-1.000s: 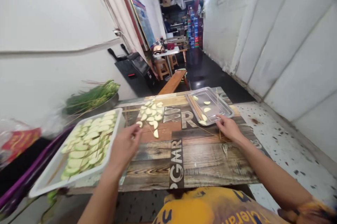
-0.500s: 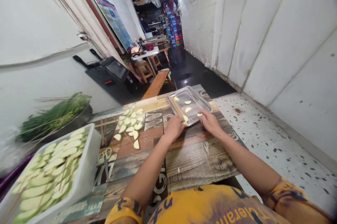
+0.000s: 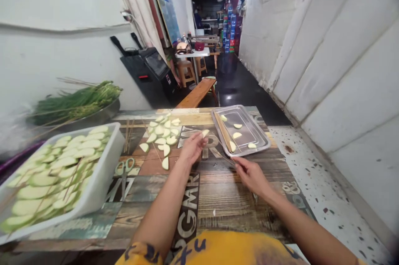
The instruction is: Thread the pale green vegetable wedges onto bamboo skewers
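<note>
The two hands were apart over the tabletop [image 3: 224,198]. The left hand [image 3: 193,147] pinched a pale slice [image 3: 205,133] between thumb and fingers, and the right hand [image 3: 247,171] gripped a thin skewer [image 3: 225,156] just beside the near edge of the clear tray [image 3: 248,130]. In that tray, more slices [image 3: 237,135] lay around a bundle of sticks [image 3: 222,131]. Left of the left hand spread a loose pile of slices [image 3: 160,130], with scissors [image 3: 124,175] and a white tub [image 3: 104,173] of larger slices [image 3: 43,178] farther left
</note>
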`<state>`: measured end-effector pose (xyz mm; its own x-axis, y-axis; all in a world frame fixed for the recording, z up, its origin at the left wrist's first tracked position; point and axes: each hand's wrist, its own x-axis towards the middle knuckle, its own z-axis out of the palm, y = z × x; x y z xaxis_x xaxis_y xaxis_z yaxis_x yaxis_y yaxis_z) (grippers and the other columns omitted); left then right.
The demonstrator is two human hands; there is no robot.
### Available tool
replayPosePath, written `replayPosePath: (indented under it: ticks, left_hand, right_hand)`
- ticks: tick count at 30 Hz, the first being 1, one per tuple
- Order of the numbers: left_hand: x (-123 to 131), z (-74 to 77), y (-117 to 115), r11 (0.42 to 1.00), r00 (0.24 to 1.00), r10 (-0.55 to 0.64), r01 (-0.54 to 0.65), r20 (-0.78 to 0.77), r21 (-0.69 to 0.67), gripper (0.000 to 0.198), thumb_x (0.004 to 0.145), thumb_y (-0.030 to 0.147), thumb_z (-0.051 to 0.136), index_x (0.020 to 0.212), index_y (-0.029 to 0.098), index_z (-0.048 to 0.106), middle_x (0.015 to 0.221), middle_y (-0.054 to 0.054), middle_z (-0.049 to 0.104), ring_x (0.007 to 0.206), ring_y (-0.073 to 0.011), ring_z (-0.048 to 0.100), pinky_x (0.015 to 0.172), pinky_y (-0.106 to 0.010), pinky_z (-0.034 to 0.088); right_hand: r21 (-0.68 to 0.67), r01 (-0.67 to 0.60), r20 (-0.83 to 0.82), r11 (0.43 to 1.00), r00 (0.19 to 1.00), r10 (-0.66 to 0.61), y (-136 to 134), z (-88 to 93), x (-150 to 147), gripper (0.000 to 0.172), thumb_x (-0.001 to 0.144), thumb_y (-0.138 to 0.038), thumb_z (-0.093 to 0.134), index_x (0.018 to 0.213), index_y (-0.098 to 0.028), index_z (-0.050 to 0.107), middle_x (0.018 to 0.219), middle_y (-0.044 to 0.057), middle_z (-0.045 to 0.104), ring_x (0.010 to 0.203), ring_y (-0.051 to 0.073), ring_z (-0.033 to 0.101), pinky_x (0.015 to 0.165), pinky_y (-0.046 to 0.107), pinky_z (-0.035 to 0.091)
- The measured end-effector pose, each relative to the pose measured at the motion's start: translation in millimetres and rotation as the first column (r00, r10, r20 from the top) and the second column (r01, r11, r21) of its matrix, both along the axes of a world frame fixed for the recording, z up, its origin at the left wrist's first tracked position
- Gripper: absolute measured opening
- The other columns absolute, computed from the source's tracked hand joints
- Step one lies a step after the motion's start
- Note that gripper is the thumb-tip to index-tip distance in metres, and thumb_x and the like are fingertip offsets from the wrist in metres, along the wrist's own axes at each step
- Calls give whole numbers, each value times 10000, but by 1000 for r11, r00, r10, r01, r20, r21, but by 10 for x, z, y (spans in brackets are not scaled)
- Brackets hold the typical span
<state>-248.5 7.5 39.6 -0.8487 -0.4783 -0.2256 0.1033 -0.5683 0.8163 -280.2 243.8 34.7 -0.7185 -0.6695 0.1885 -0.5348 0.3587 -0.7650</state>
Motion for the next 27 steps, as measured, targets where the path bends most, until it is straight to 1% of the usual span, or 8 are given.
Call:
replayPosePath:
  ticks: [4, 8, 12, 14, 16, 20, 23, 27]
  left_hand:
    - [-15, -52, -78, 997, 998, 7, -2, -70, 73, 324, 713, 123, 617, 1031, 167, 573, 838, -21, 625, 640, -45, 552, 593, -167, 442]
    - [-70, -90, -50, 987, 991, -12, 32, -131, 156, 214, 725, 127, 606, 936, 159, 586, 810, -16, 603, 683, -66, 557, 620, -188, 448]
    - [-88, -80, -2, 966, 986, -58, 95, -155, 242, 122, 775, 231, 588, 836, 126, 586, 733, -21, 569, 597, -54, 505, 512, -158, 397]
    - [-74, -47, 24, 970, 987, -56, 90, -153, 226, 99, 762, 166, 595, 846, 114, 585, 734, -19, 568, 576, -39, 489, 496, -142, 382]
    - [-51, 4, 53, 974, 990, -38, 67, -134, 215, 165, 750, 84, 580, 914, 95, 582, 788, -47, 596, 639, -53, 535, 572, -151, 425]
    - [-12, 96, 105, 965, 993, -18, 48, -118, 258, 221, 801, 98, 512, 1018, 73, 545, 965, -148, 622, 891, -160, 603, 793, -271, 471]
    - [-9, 84, 116, 974, 993, -9, 35, -118, 224, 234, 825, 149, 500, 1050, 105, 548, 997, -133, 629, 855, -151, 614, 761, -270, 480]
    - [-19, 22, 111, 985, 996, 40, -27, -76, 168, 227, 811, 176, 539, 1029, 131, 578, 879, -77, 655, 718, -100, 607, 639, -201, 472]
  right_hand:
    - [48, -8, 9, 999, 1000, 7, 10, -17, 9, 375, 860, -309, 403, 1181, -187, 555, 875, 42, 690, 698, 176, 617, 667, 282, 479]
    - [72, -12, 2, 997, 1000, 12, 15, -16, 14, 363, 858, -320, 420, 1162, -198, 577, 962, 48, 685, 769, 192, 632, 689, 285, 488]
    - [83, -57, -14, 995, 998, 58, 9, -6, 42, 355, 865, -297, 417, 1170, -212, 578, 960, 40, 690, 742, 176, 636, 677, 260, 492]
    - [82, -73, -27, 994, 997, 75, 7, -6, 51, 354, 866, -286, 419, 1173, -212, 577, 942, 39, 695, 760, 174, 639, 678, 250, 494]
    - [82, -67, -47, 994, 996, 71, 7, -15, 52, 354, 864, -282, 422, 1169, -196, 582, 900, 44, 701, 756, 171, 641, 663, 241, 497]
    - [53, -18, -91, 998, 996, 23, 7, -28, 48, 348, 861, -277, 427, 1137, -158, 602, 845, 50, 706, 645, 150, 630, 596, 225, 494]
    - [14, -2, -109, 1000, 994, 4, 9, -14, 59, 340, 858, -271, 439, 1132, -156, 604, 858, 45, 706, 627, 142, 629, 592, 224, 495]
    - [-15, -43, -91, 999, 995, 42, 3, 0, 88, 336, 859, -249, 447, 1144, -157, 599, 992, 57, 690, 781, 157, 658, 681, 230, 510]
